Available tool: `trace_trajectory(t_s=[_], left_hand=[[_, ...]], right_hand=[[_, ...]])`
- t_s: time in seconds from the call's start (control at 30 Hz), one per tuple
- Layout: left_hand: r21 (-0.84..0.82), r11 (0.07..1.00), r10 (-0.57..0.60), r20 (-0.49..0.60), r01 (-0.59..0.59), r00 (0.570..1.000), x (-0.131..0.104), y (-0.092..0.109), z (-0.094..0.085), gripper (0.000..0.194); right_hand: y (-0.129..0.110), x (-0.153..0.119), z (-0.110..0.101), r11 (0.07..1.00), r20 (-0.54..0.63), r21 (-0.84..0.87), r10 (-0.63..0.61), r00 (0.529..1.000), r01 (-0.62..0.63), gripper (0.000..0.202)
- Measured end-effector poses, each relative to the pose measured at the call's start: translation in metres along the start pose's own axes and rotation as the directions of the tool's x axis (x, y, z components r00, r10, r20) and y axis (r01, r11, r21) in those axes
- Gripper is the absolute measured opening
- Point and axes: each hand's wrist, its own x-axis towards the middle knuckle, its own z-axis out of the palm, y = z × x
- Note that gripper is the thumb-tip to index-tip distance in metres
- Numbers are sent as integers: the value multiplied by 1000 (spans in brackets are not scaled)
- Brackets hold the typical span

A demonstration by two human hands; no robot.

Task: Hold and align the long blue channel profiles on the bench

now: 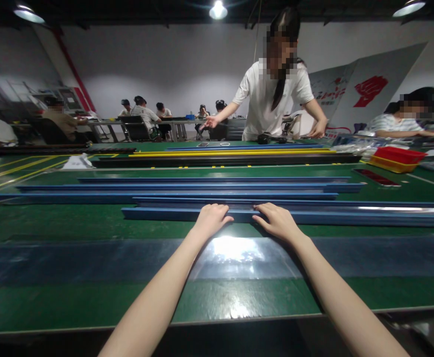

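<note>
Firstly, near blue rail (328,216): one long open channel, lying lengthwise on the table just beyond a transparent strip (127,259), its right end running out of view. Left hand (213,219): fingers together, bent over the rail's near wall, thumb along the outer face, so closed on that wall; fingertips hidden inside the channel. Right hand (276,220): mirrored hold, thumb pointing toward the other, a short length of rail showing between them. Paired grip probably serves to keep so long a piece level and straight.

Further blue rails (90,199): laid roughly parallel behind, ends staggered, presumably so that each long piece fits side by side within reach. Transparent strip: flat and glossy, between the near rail and the table edge, under the forearms.

Surface: green table (71,310), lamp glare at centre. Beyond the rails, a black bar (231,160) and a yellow strip (231,153), likewise lengthwise. Right side: dark phone (377,177), red tray (403,157), plastic bags (354,148).

Room: pale wall (146,54), hanging lamp (218,10), panel with a red fist (371,90); one co-worker (269,104) in white standing opposite, others seated behind.
</note>
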Motion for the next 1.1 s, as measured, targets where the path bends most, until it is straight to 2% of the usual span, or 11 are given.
trace_trajectory(t_s=[0.23, 0.57, 0.87, 1.1], left_hand=[[7, 1000, -16, 23, 16, 1000, 0, 1, -3, 27], [-8, 995, -98, 64, 99, 993, 0, 4, -7, 32], [-22, 994, -107, 49, 108, 993, 1, 4, -8, 32], [-5, 997, -72, -3, 72, 997, 0, 1, -1, 32]], right_hand=[[0, 0, 0, 1000, -3, 15, -6, 1000, 6, 35], [2, 0, 3, 1000, -1, 21, -11, 1000, 11, 36], [1, 0, 1, 1000, 7, 1, -6, 1000, 6, 37], [-2, 0, -2, 997, 22, -81, 8, 1000, -6, 33]])
